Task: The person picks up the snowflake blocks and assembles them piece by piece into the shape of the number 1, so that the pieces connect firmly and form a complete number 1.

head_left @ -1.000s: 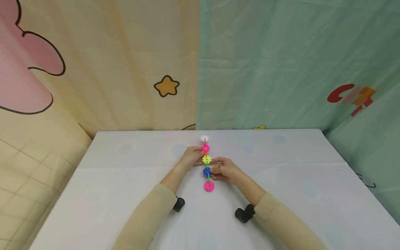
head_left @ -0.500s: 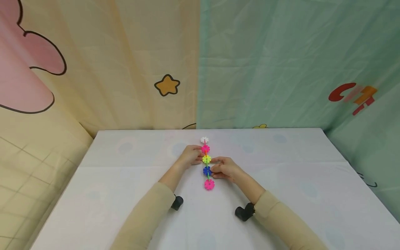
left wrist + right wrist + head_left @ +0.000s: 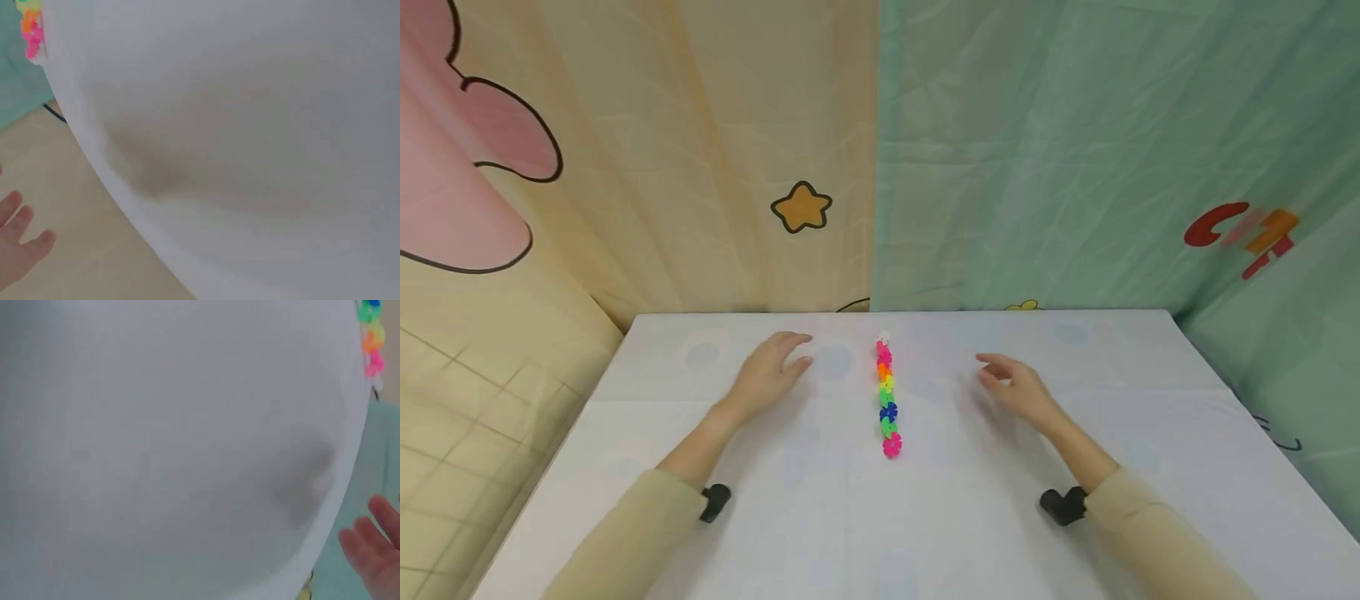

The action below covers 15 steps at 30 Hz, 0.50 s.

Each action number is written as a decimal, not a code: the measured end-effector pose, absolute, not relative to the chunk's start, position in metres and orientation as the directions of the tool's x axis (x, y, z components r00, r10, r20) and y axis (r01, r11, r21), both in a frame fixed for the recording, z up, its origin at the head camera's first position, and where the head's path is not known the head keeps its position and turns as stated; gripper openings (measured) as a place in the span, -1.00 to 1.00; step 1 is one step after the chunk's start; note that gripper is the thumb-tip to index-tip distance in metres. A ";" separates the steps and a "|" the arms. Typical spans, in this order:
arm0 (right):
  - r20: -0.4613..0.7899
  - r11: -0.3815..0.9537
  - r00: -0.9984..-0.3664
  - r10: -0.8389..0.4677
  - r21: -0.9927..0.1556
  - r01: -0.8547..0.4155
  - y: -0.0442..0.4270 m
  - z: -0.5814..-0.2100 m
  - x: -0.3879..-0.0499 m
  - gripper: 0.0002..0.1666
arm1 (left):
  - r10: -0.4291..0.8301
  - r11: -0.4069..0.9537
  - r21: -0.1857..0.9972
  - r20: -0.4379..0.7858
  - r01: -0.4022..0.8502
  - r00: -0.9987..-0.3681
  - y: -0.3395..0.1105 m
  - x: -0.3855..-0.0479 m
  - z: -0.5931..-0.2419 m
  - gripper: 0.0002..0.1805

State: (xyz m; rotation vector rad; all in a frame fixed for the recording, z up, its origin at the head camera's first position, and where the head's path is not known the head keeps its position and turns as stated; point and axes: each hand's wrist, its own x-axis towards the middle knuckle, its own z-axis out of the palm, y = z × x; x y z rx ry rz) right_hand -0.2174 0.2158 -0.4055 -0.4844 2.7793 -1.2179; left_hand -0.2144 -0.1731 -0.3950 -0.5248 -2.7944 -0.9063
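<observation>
A chain of interlocked snowflake building discs (image 3: 888, 412) lies on the white table, running front to back. Its colours go from white at the far end through pink, orange, yellow, green and blue to pink at the near end. To the left of it my left hand (image 3: 767, 377) hovers over the table with its fingers spread and holds nothing. My right hand (image 3: 1017, 389) is on the other side, its fingers relaxed and apart from the chain. Part of the chain (image 3: 32, 31) shows at the corner of the left wrist view, and part of the chain (image 3: 373, 339) in the right wrist view.
A white cloth covers the table (image 3: 865, 533), whose far edge meets a hanging curtain (image 3: 1037, 167). A black wrist camera (image 3: 716, 502) sits at the left cuff, another black wrist camera (image 3: 1063, 506) at the right cuff.
Both hands have let go of the disc chain and moved apart, the left hand leftward and the right hand rightward. The chain has turned over somewhat and lies on the table.
</observation>
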 end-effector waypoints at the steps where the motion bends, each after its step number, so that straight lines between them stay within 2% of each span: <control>1: 0.146 0.709 -0.933 -0.329 -0.615 -0.346 0.232 -0.403 -0.216 -0.48 | 0.310 0.808 0.420 0.295 0.414 -0.904 -0.189 -0.208 -0.393 -0.50; 4: 0.258 0.846 -0.899 -0.353 -0.322 -0.424 0.278 -0.393 -0.208 -0.35 | 0.369 0.890 0.142 0.332 0.433 -0.868 -0.236 -0.187 -0.387 -0.34; 6: 0.236 0.899 -0.914 -0.331 -0.216 -0.382 0.304 -0.386 -0.200 -0.27 | 0.377 0.908 0.059 0.323 0.416 -0.868 -0.263 -0.172 -0.384 -0.26; 10: 0.175 0.944 -0.949 -0.263 -0.158 -0.291 0.340 -0.377 -0.186 -0.20 | 0.350 0.923 0.046 0.315 0.383 -0.882 -0.304 -0.145 -0.384 -0.16; 15: 0.159 0.953 -0.959 -0.236 -0.157 -0.260 0.357 -0.375 -0.178 -0.16 | 0.322 0.936 0.041 0.307 0.351 -0.895 -0.330 -0.127 -0.391 -0.15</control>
